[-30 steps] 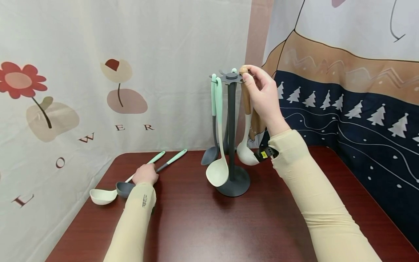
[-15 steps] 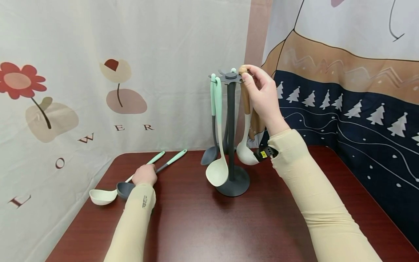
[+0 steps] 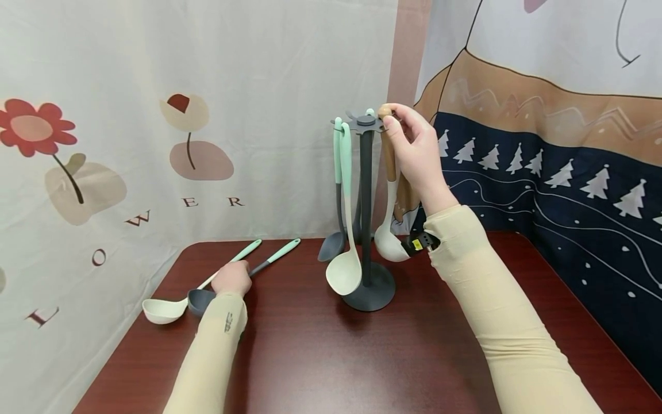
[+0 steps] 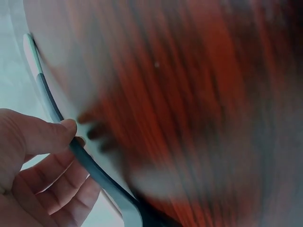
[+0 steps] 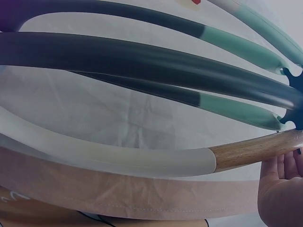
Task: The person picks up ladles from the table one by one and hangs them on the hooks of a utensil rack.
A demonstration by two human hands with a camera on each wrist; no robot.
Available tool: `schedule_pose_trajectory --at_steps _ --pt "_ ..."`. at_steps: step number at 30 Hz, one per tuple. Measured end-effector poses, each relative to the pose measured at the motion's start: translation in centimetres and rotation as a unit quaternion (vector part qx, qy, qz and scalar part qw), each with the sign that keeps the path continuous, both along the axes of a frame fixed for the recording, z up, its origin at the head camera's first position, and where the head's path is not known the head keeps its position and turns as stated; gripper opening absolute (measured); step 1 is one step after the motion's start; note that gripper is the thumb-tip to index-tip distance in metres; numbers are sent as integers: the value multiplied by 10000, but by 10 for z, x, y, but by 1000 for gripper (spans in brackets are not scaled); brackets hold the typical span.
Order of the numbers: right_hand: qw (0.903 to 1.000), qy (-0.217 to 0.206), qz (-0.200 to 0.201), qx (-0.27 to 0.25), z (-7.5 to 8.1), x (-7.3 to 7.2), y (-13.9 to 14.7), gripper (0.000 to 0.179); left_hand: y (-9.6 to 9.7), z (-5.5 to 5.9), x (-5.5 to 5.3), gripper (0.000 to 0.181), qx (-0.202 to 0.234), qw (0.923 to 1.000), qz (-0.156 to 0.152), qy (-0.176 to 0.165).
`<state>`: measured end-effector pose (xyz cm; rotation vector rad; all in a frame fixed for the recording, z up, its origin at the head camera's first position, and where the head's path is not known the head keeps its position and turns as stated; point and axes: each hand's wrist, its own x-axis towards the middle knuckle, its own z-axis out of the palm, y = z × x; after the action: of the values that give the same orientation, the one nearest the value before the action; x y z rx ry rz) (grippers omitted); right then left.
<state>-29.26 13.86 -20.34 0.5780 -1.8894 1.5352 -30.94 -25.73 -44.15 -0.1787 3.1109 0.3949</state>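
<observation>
My left hand (image 3: 231, 278) pinches the dark shaft of a grey ladle (image 3: 199, 300) with a mint-green handle, low over the table at the left. In the left wrist view, thumb and forefinger close on its shaft (image 4: 102, 177). Beside it lies a white ladle (image 3: 162, 311), its green handle pointing to the back edge. My right hand (image 3: 416, 146) holds the knobbed top of a wooden-handled white ladle (image 3: 389, 158) at the hooks of a dark grey utensil stand (image 3: 366, 201). That ladle hangs upright, and the right wrist view shows fingers against its wooden handle (image 5: 255, 150).
Also on the stand hang a white ladle (image 3: 343, 273) with a green handle and a grey utensil (image 3: 331, 247), with another green-handled one behind the pole. The brown table (image 3: 305, 356) meets a printed curtain (image 3: 289, 115) at the back and right.
The left hand and the grey ladle have shifted slightly to the right, away from the lying white ladle. The right hand stays at the stand's top.
</observation>
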Motion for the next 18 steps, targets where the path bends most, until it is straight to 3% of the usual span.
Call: schedule_pose_trajectory --at_steps 18 --pt "10000 -34 8 -55 0 1 -2 36 9 -3 -2 9 92 9999 -108 25"
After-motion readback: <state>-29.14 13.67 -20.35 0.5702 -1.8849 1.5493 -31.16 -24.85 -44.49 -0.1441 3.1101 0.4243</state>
